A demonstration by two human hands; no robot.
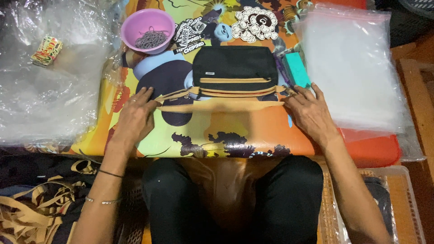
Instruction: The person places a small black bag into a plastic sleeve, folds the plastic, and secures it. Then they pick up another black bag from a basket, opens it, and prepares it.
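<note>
A black fabric pouch (235,68) with tan trim lies flat on a small colourful cartoon-printed table (235,131). Its long tan strap (221,106) is stretched sideways just below it. My left hand (135,117) presses flat on the strap's left end. At the strap's right end, beside the pouch's lower right corner, my right hand (309,110) rests with its fingertips pinching or pressing. The fingers of both hands are spread.
A pink bowl (148,29) of thin dark bands stands at the table's back left. A teal block (296,68) lies right of the pouch, beside a stack of clear plastic bags (352,68). Crumpled plastic (45,77) lies left; tan straps (36,208) pile bottom left.
</note>
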